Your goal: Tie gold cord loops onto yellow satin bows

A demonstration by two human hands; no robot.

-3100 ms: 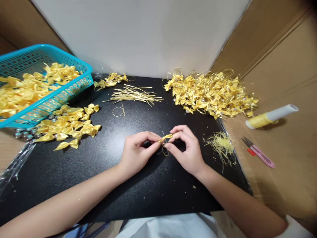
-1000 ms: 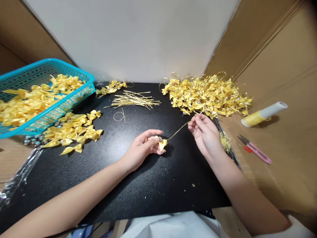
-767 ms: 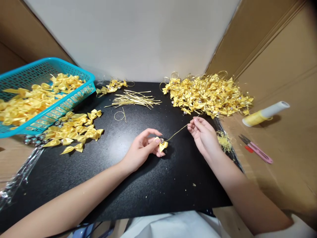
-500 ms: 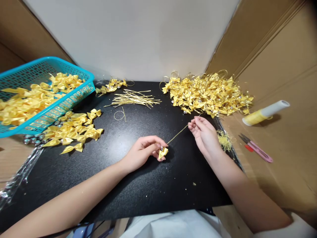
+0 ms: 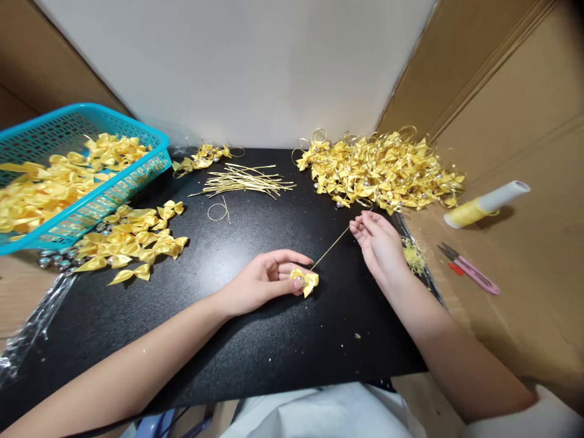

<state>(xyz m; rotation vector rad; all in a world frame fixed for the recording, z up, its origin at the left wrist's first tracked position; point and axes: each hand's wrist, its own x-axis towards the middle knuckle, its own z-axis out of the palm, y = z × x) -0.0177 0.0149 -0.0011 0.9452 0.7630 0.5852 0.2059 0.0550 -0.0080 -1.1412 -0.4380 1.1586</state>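
My left hand (image 5: 267, 278) pinches a small yellow satin bow (image 5: 310, 281) between thumb and fingers, just above the black table (image 5: 214, 347); its index finger is stretched out over the bow. At the bow's middle, by my thumb tip, sits a small silvery bell or bead. A thin yellow thread (image 5: 332, 247) runs taut from the bow up to the right. Its other end is pinched in the fingertips of my right hand (image 5: 378, 240), which is raised near the big pile of finished-looking bows (image 5: 383, 173).
At left stands a turquoise basket (image 5: 109, 188) of bows, with loose bows (image 5: 132, 240) and silver bells (image 5: 57, 258) beside it. Cut gold cords (image 5: 249, 180) lie at the back. On the right are pink-handled scissors (image 5: 474, 272), thread scraps (image 5: 413, 255) and a thread-wound tube (image 5: 486, 205).
The bow in my left hand has turned so more of its loops face up, and my left index finger has lifted and straightened. My right hand still holds the thread taut.
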